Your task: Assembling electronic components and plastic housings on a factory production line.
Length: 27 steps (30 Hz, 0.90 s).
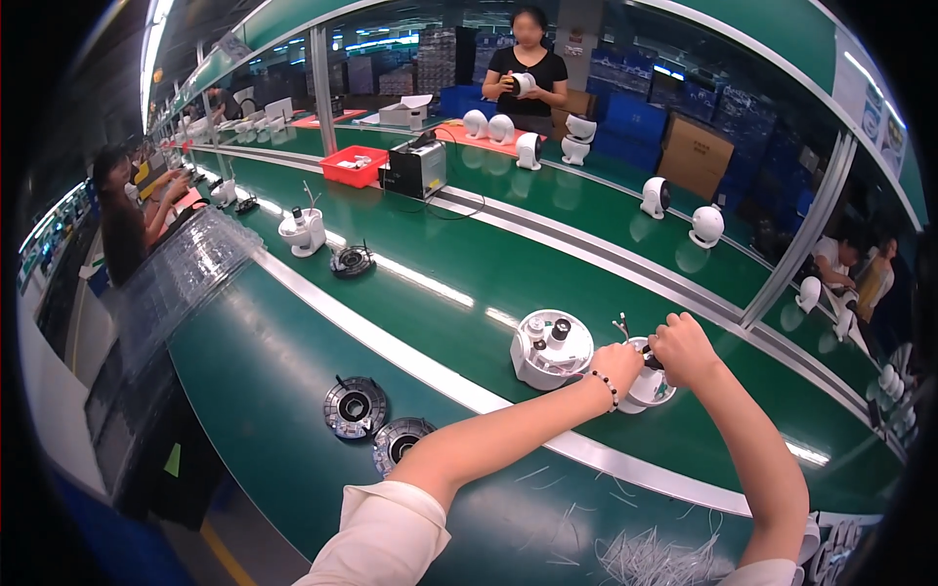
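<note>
Both my arms reach over the bench to a white rounded housing (647, 396) on the green belt. My left hand (618, 363), wearing a beaded bracelet, is closed at its upper left edge. Closed too, my right hand (684, 347) sits over its upper right side. A small dark part shows between the hands, too covered to name, and thin wires stick up behind them. Just left of my left hand stands a larger open white housing (553, 356) with a black cylinder and wiring inside. Two round black parts (356, 407) lie on the near bench beside my left arm.
Cut white strips (655, 559) are heaped near my right elbow. Up the belt are a white housing (303, 232) and a black round part (352, 260). A red bin (354, 166) and a metal box (418, 168) stand beyond. Across the line, a person (528, 73) holds a white unit.
</note>
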Available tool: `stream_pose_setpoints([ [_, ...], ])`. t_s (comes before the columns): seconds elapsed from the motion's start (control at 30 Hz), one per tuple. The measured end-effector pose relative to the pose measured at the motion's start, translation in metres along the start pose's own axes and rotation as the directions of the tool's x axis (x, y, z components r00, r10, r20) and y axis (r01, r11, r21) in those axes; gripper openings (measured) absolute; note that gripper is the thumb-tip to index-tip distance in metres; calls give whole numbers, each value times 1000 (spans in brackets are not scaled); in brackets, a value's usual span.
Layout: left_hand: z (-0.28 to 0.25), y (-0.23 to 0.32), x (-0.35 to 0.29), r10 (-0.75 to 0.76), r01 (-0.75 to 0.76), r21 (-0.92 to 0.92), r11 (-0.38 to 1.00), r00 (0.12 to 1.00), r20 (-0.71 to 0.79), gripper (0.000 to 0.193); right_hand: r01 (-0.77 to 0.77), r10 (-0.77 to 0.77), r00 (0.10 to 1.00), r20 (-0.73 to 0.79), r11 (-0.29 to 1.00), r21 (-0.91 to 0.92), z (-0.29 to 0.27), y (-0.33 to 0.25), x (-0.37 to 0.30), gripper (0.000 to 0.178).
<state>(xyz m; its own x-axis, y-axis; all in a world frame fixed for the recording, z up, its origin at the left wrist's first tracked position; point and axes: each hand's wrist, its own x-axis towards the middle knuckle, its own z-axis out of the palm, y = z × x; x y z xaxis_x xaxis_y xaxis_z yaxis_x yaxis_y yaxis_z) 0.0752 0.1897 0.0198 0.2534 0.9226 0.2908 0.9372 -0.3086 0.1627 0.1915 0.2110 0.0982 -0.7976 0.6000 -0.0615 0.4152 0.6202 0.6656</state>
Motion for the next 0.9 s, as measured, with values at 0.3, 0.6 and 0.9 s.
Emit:
stream_pose_setpoints([
  [0.3,-19,25,-7,125,-127,-59,990,992,-34,8,-157,155,987,49,987,32,7,3,-46,8],
  [0.6,-49,41,-123,730,-867,-291,404,497,-470,35,-264,350,846,-402,931,254,-39,19,-118,50],
  [0.9,-65,-68,-46,466,-506,-237,829,861,-206,24,-97,247,778,-578,956,278,-48,4,-99,50],
])
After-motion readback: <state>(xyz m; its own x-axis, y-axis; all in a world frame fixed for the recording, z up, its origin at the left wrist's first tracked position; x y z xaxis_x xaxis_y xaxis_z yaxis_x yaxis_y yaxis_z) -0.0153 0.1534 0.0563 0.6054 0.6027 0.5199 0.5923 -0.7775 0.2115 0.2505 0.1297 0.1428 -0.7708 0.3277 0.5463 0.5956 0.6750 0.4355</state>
